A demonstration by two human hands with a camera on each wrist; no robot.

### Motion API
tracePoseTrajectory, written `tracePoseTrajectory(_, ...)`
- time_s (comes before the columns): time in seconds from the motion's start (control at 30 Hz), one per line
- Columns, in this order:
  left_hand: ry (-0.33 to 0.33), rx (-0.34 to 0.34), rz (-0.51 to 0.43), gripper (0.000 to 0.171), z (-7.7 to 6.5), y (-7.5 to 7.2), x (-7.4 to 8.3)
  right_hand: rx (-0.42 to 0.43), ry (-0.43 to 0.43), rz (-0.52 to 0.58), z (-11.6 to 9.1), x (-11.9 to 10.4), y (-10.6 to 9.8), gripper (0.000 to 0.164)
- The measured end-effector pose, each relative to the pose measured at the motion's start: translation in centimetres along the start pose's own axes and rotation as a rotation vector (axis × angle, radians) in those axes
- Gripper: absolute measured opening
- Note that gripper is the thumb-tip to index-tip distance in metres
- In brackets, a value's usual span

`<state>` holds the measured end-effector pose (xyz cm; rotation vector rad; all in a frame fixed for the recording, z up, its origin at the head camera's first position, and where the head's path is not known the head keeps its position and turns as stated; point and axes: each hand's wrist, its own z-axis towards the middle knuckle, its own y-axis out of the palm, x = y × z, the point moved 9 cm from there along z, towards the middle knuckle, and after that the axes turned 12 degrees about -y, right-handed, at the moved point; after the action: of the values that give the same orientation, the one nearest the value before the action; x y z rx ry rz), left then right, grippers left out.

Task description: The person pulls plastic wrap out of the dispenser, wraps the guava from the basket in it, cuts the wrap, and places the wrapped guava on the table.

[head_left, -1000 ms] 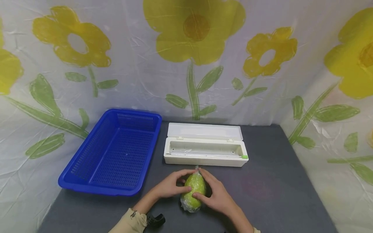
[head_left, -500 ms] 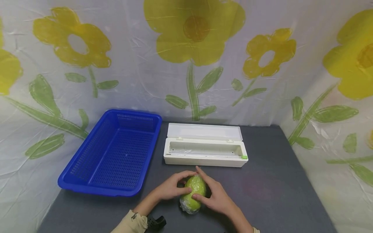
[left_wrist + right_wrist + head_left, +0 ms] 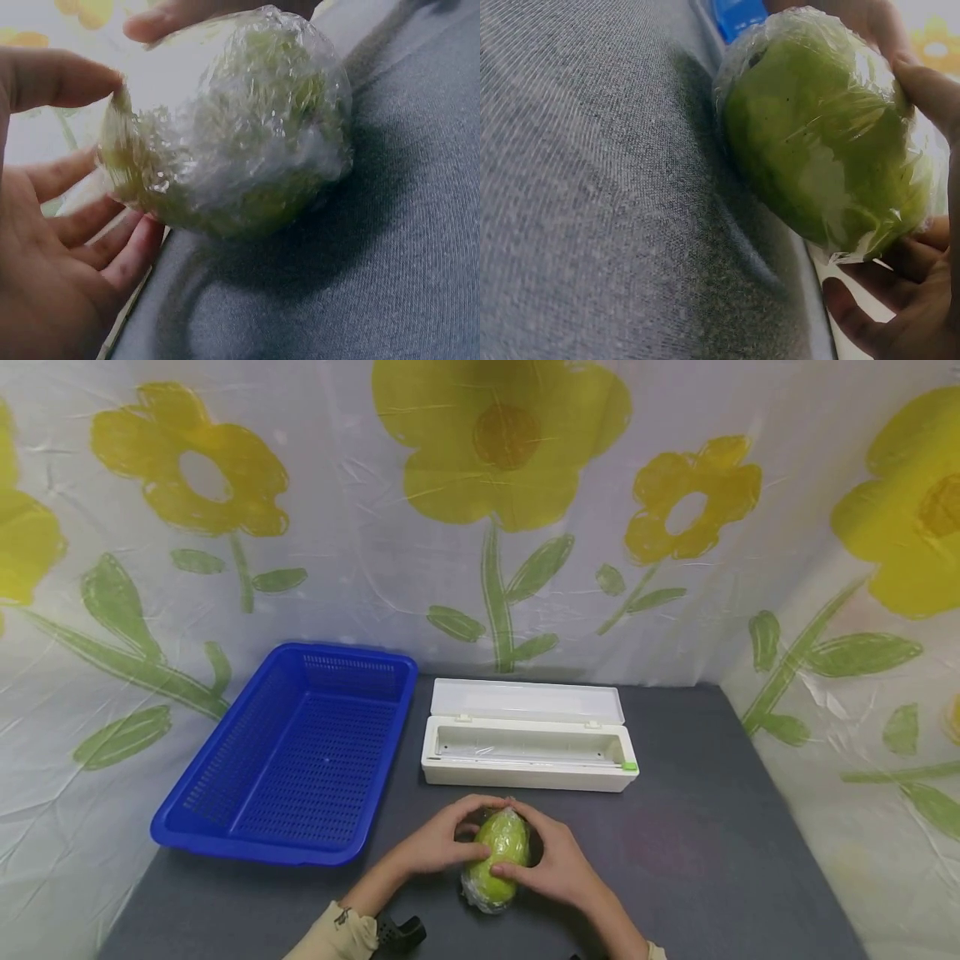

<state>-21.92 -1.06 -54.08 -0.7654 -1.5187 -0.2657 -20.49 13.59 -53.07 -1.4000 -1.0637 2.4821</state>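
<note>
A green mango (image 3: 501,852) in crinkled clear plastic wrap lies on the grey table between both hands. My left hand (image 3: 444,838) holds its left side, thumb on the near upper surface and fingers at the far end. From the right, my right hand (image 3: 558,864) grips it with the thumb on top and fingers round the far tip. Bunched film on the mango (image 3: 262,127) shows at its near end in the left wrist view. Smoother film covers the green skin of the mango (image 3: 817,135) in the right wrist view.
Behind the hands stands a white plastic wrap dispenser (image 3: 525,777), lid (image 3: 527,700) raised, with a green slider (image 3: 629,767) at its right end. A blue basket (image 3: 247,850) sits to the left. A flowered curtain (image 3: 345,568) bounds the table (image 3: 712,827).
The twisted film tip that stuck up at the mango's far end is now lower, under the fingers. My right fingers have curled down over that end. Basket and dispenser have not moved.
</note>
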Motion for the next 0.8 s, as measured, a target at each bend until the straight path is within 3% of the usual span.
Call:
tracePoseTrajectory(0.1,-0.105,0.057,0.001,0.061,0.2,-0.2,-0.6,-0.004,0.011,0.013,0.0,0.3,0.1,0.093)
tracePoseTrajectory(0.27,-0.254,0.142,0.124,0.071,0.3,-0.2,-0.9,-0.008,0.037,0.058,0.0,0.9,0.0,0.099)
tracePoseTrajectory(0.37,-0.265,0.154,0.154,0.064,0.2,0.0,-0.7,0.007,0.066,0.126,0.2,1.2,0.0,0.081)
tracePoseTrajectory(0.47,-0.259,0.169,0.151,0.057,0.1,0.1,-0.5,0.078,0.166,0.226,0.4,2.1,-0.3,0.053)
tracePoseTrajectory(0.53,-0.258,0.178,0.145,0.059,0.1,0.1,-0.5,0.14,0.26,0.31,0.5,2.8,-0.4,0.043)
tracePoseTrajectory(0.67,-0.269,0.2,0.127,0.06,0.1,0.1,-0.6,0.215,0.443,0.42,0.3,4.3,-0.3,0.041)
tracePoseTrajectory(0.8,-0.284,0.214,0.111,0.059,0.0,0.1,-0.7,0.221,0.542,0.465,-0.1,5.1,0.0,0.04)
